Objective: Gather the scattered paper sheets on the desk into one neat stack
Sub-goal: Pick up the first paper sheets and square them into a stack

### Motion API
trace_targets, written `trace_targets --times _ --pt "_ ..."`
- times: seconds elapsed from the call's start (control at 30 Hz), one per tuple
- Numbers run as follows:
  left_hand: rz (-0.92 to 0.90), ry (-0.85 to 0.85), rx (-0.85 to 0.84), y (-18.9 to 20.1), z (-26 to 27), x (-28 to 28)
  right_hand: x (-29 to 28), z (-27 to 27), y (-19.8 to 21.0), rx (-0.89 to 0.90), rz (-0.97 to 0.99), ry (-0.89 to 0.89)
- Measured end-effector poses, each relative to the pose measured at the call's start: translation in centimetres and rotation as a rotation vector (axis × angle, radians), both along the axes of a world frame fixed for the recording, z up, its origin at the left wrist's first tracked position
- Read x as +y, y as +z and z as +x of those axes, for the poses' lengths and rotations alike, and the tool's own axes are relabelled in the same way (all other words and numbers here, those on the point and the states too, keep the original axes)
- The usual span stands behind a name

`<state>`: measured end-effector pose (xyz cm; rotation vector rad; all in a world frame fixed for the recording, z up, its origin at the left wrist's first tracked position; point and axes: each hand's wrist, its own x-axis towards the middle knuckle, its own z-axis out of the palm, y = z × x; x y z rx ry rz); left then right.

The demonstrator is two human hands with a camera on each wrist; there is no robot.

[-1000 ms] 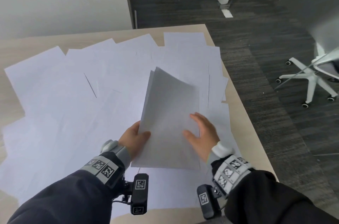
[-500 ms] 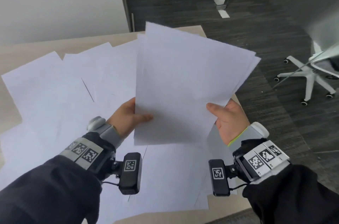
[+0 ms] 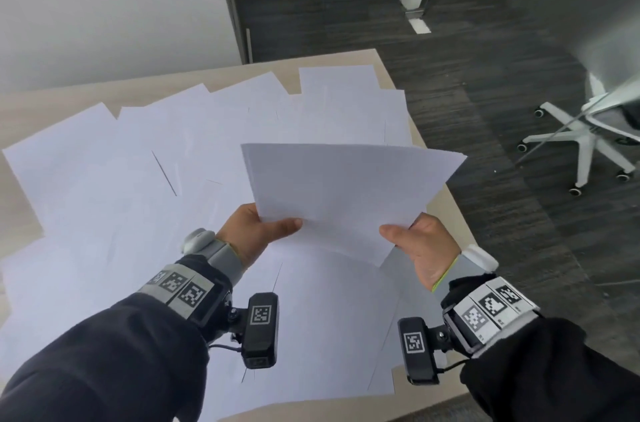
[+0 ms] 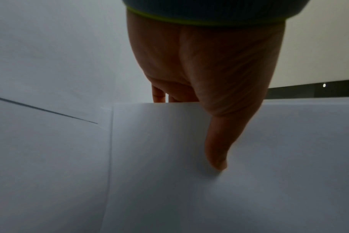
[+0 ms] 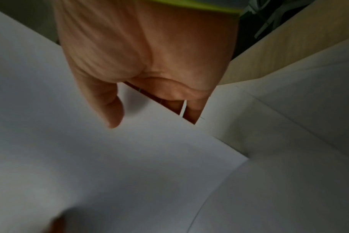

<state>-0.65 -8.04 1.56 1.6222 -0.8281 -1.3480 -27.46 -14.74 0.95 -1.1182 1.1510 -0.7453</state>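
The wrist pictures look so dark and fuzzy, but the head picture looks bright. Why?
In the head view, even daylight keeps the held sheets and both hands crisp, though straight edges bow near the borders. In the left wrist view, the left hand sits close and shadowed, its thumb casting a soft shadow on the paper. In the right wrist view, the right hand is dim and smeared.

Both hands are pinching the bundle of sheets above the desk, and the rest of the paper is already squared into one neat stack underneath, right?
Not quite. Left hand and right hand do pinch the bundle above the desk, but the head view shows the other sheets still scattered and overlapping, not stacked.
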Motion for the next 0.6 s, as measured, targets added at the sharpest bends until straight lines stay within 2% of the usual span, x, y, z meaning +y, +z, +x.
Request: trace_targets --times 0.1,0.17,0.2,0.23,0.3,0.37,0.4,0.47,0.5,0.6 --pt "-0.035 0.037 0.060 0.3 -0.5 0.4 0.3 0.0 -0.5 0.122 -0.009 0.054" --pt "-0.057 0.091 0.152 0.4 -0.4 0.4 0.4 0.2 -0.6 0.143 -0.005 0.066" --pt "-0.059 0.099 0.147 0.1 -0.2 0.4 0.4 0.1 -0.7 0.143 -0.003 0.058" --pt "-0.051 0.085 0.056 -0.1 0.2 0.6 0.4 0.1 -1.0 0.150 -0.004 0.040" --pt "0.001 -0.033 -0.334 -1.1 1.6 1.3 0.2 -0.2 -2.0 0.225 -0.003 -0.018" --pt "0.100 -0.235 -0.710 -2.4 3.4 3.1 -0.1 -0.9 -3.7 0.320 0.037 -0.086" --pt "0.183 -0.346 -0.821 -2.8 4.4 4.2 -0.3 -1.0 -4.4 0.361 0.068 -0.114" --pt "0.338 -0.540 -0.925 -3.2 5.4 6.2 -0.6 -1.9 -5.6 0.436 0.120 -0.167" --pt "0.376 -0.585 -0.941 -3.2 5.8 7.2 -0.7 -2.1 -6.0 0.468 0.136 -0.175" --pt "0.362 -0.675 -1.012 -3.2 5.9 10.1 -0.7 -2.7 -6.7 0.549 0.142 -0.177"
